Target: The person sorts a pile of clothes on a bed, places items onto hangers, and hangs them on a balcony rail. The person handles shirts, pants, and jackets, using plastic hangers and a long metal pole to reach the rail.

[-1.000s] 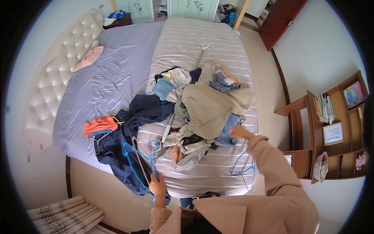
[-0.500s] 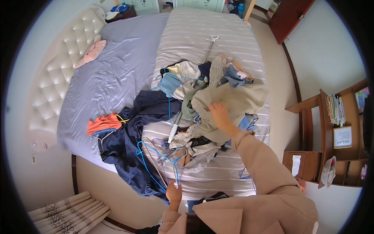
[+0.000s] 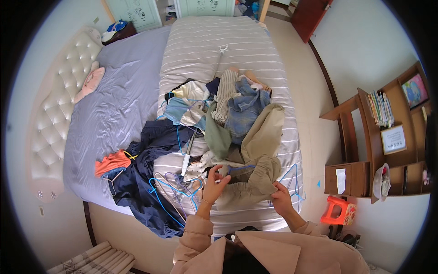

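A pair of khaki trousers is spread towards me over the clothes pile, its gathered elastic waistband nearest me. My right hand pinches the waistband's right edge between thumb and fingers. At the left end of the waist opening, my left hand has thumb and fingers apart and holds nothing that I can make out. A thin blue strip shows inside the opening; what it belongs to is unclear. Left of my left hand lie a blue hanger and other hangers.
Denim, a striped garment and green cloth lie beyond the trousers. Navy clothing drapes over the bed at left. A white-handled pole lies mid-bed. Another blue hanger and an orange stool are at right.
The khaki trousers have been pulled towards me, uncovering the denim. My right hand has come back with their waistband. My left hand has left the blue hanger and moved up to the trousers.
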`<state>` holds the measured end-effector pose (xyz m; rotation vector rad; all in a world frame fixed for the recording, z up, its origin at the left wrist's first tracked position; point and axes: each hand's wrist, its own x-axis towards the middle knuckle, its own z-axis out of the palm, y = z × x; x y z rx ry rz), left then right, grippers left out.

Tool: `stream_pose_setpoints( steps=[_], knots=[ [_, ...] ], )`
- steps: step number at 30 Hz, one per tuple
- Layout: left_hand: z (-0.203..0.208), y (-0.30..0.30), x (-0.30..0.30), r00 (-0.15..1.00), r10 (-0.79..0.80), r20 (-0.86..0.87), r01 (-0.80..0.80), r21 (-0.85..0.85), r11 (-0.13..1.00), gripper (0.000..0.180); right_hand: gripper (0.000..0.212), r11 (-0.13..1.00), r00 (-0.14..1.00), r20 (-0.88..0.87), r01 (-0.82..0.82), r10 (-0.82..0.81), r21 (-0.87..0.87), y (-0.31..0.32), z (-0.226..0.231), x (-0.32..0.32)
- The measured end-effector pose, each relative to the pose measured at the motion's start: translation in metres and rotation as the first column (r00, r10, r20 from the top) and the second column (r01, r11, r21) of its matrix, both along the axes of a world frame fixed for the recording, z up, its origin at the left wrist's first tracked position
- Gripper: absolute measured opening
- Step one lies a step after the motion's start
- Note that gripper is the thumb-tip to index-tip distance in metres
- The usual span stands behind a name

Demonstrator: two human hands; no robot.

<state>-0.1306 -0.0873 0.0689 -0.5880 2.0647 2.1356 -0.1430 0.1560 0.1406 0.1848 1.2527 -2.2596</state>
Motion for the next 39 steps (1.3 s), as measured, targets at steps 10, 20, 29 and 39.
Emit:
stream_pose_setpoints(
  steps=[10, 20, 29, 39],
  knots=[
    [-0.016, 0.017, 0.029, 0.987, 0.155, -0.048, -0.157, -0.516, 0.842, 0.028, 0.028, 0.781, 0.978, -0.129, -0.049, 0.164, 0.622, 0.001, 0.004, -0.013],
    [0.045, 0.000, 0.025, 0.978, 0.097, -0.183, -0.198, -0.684, 0.702, 0.016, 0.022, 0.609, 0.764, -0.645, 0.526, -0.033, 0.593, -0.009, -0.049, -0.076],
    [0.064, 0.020, 0.039, 0.985, 0.090, -0.145, -0.158, -0.575, 0.803, 0.013, 0.045, 0.401, 0.792, -0.386, 0.197, 0.473, 0.895, -0.023, -0.039, -0.070],
    [0.049, -0.030, 0.056, 0.959, 0.250, -0.136, -0.268, -0.134, 0.954, 0.012, 0.024, 0.855, 0.993, 0.058, -0.114, 0.098, 0.506, -0.006, -0.103, -0.068]
  ],
)
